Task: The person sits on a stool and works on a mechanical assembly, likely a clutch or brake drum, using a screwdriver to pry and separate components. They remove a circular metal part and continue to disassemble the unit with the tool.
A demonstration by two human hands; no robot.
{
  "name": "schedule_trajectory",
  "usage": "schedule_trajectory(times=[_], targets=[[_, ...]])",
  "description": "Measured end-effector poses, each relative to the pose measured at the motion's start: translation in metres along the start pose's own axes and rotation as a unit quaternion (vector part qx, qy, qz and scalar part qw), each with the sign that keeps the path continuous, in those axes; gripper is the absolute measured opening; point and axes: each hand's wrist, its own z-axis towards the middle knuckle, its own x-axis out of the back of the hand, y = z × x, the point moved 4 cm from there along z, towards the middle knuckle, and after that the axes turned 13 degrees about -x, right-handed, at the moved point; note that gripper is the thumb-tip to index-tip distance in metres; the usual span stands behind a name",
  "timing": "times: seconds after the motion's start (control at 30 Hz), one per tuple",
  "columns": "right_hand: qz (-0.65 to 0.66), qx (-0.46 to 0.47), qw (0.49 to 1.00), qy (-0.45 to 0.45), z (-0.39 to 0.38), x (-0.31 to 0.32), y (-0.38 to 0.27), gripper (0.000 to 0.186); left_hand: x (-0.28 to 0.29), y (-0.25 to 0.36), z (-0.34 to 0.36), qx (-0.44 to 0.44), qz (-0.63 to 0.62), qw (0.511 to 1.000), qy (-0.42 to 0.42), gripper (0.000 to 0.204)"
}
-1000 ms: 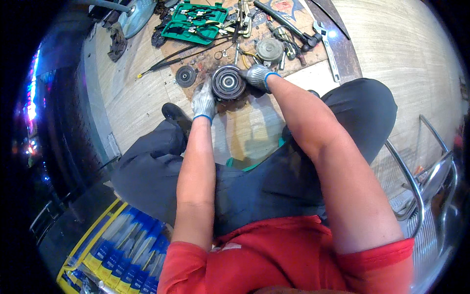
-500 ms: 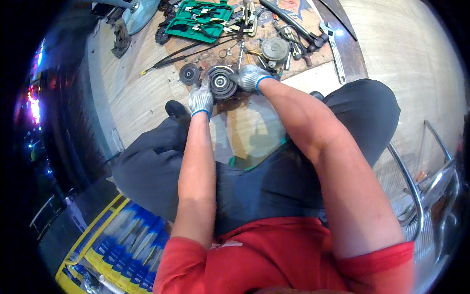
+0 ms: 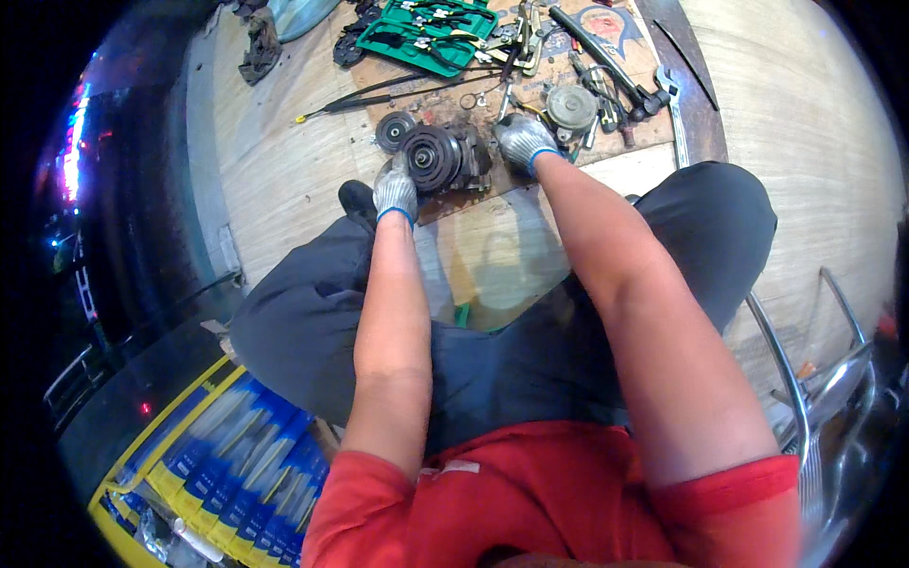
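Note:
A dark, greasy compressor (image 3: 466, 159) with a grooved round pulley (image 3: 433, 159) on its end lies on its side, pulley toward the left. My left hand (image 3: 395, 187), in a whitish knit glove with blue cuff, grips the pulley's near left edge. To the right of the body, my gloved right hand (image 3: 524, 140) is low over the board, apart from the compressor. Its fingers curl down beside a slim metal tool (image 3: 506, 100); their tips are hidden, so I cannot tell whether it holds anything. A smaller round pulley (image 3: 395, 131) lies just behind the compressor at left.
Beyond lie a green tray of pliers (image 3: 426, 38), a round grey metal part (image 3: 571, 108), a hammer (image 3: 606, 66) and an adjustable wrench (image 3: 674, 114). A long thin dark rod (image 3: 369, 99) crosses the board at left. A metal-framed chair (image 3: 786, 360) stands at right.
The compressor has tipped from pulley-up onto its side, showing its body. My right hand has left the pulley and moved right toward the tools. My left hand stays on the pulley.

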Motion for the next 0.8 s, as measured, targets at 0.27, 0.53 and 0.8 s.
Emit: schedule_trajectory(times=[0.27, 0.53, 0.8], targets=[[-0.049, 0.050, 0.997, -0.042, -0.065, 0.004, -0.049, 0.065, 0.019, -0.045, 0.002, -0.069, 0.139, 0.988, 0.014, 0.043], [-0.026, 0.066, 0.976, 0.205, -0.021, -0.048, -0.005, 0.041, -0.034, -0.034, 0.036, -0.086, 0.450, 0.880, -0.121, 0.048], [0.303, -0.003, 0.945, 0.121, -0.033, -0.094, -0.025, 0.040, -0.007, -0.023, 0.000, -0.067, 0.257, 0.964, 0.025, 0.061]])
